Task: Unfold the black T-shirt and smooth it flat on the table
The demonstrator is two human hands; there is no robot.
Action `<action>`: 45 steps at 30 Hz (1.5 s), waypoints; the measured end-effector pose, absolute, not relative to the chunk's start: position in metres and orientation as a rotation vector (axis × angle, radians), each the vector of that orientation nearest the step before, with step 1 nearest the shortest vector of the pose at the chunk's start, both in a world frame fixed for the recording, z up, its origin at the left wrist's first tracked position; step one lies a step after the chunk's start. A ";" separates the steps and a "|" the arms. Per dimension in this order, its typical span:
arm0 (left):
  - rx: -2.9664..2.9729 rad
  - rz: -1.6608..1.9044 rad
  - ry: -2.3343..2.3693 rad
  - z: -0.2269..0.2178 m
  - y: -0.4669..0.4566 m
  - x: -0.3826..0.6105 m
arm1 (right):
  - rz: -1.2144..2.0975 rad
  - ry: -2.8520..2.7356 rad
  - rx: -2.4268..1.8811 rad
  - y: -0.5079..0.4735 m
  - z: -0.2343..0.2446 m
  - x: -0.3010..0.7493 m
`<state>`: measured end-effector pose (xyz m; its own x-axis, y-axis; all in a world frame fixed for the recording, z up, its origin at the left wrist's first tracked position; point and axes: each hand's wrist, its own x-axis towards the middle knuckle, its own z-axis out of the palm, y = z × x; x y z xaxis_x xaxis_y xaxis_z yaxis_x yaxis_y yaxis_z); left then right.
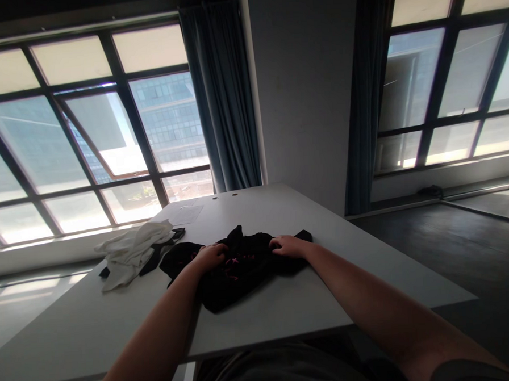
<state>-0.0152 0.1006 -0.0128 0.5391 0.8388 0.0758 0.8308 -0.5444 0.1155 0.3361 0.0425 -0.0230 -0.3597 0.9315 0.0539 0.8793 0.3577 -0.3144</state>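
Observation:
A crumpled black garment with pink markings lies in the middle of the white table. My left hand rests on its left part with the fingers curled into the cloth. My right hand sits on the garment's upper right part, fingers bent and gripping the fabric. Both forearms reach in from the bottom of the view.
A pile of white and dark clothes lies at the table's far left. A sheet of paper lies near the far edge. Large windows, a blue curtain and a grey pillar stand behind. Dark floor lies to the right.

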 end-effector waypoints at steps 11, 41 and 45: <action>2.702 0.176 1.483 -0.015 0.103 -0.015 | 0.334 -2.400 -1.615 0.043 -0.024 0.337; 2.718 0.161 1.471 -0.013 0.102 -0.016 | 0.344 -2.406 -1.628 0.038 -0.019 0.335; 2.717 0.157 1.474 -0.014 0.103 -0.016 | 0.342 -2.401 -1.627 0.040 -0.021 0.336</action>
